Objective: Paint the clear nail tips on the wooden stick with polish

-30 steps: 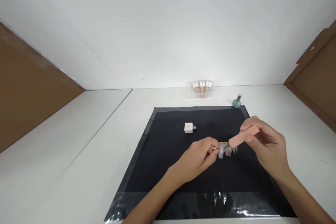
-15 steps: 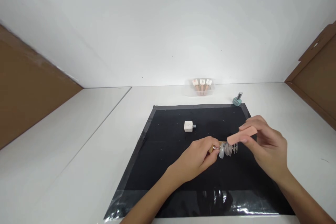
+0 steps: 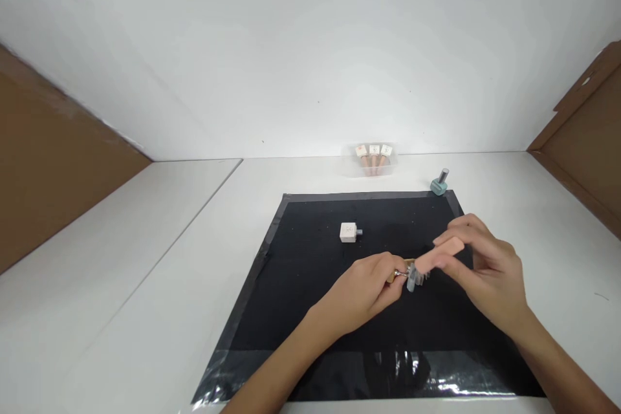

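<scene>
Bright, even light — glare on mat (image 3: pixel 412 369) front.

Matt black mat (image 3: pixel 310 284), its near edge glossy with a plastic sheen. The pink file (image 3: pixel 439 254) looks matt; clear plastic nail tips (image 3: pixel 418 279) gleam. Smooth white table (image 3: pixel 145 259), brown cardboard (image 3: pixel 48 168) sides.

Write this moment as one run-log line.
left hand: grips clear nail-tip strip | right hand: presses pink nail buffer onto strip | black mat beneath
</scene>
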Action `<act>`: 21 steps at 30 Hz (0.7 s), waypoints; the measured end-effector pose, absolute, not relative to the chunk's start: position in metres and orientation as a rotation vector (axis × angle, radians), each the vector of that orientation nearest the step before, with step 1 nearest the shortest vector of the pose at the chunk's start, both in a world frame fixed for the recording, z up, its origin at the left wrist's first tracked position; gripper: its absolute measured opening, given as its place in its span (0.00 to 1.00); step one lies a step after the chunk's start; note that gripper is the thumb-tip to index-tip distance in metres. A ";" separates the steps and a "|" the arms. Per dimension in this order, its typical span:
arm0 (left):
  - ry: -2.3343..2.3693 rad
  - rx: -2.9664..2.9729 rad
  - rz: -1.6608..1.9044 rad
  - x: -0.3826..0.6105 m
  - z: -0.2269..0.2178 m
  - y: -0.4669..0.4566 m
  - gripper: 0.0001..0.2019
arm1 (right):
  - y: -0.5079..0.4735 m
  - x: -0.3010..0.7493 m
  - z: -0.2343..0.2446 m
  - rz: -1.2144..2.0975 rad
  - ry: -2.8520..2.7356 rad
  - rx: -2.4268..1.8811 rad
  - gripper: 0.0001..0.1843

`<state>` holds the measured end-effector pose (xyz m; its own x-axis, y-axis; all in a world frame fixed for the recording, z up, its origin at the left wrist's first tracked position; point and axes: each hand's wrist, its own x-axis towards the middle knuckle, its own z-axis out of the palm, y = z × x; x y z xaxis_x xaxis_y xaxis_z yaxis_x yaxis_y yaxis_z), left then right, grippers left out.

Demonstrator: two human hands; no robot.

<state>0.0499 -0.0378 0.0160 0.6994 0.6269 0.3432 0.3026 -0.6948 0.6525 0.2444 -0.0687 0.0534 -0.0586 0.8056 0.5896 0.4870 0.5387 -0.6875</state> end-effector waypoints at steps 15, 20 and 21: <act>0.695 2.474 0.783 0.050 0.012 -0.038 0.05 | -0.068 0.246 0.053 0.409 -1.784 -1.064 0.06; 0.723 2.458 0.733 0.049 0.012 -0.038 0.05 | -0.068 0.246 0.051 0.316 -1.642 -1.125 0.05; 0.719 2.444 0.730 0.049 0.012 -0.038 0.05 | -0.068 0.246 0.051 0.365 -1.677 -1.098 0.04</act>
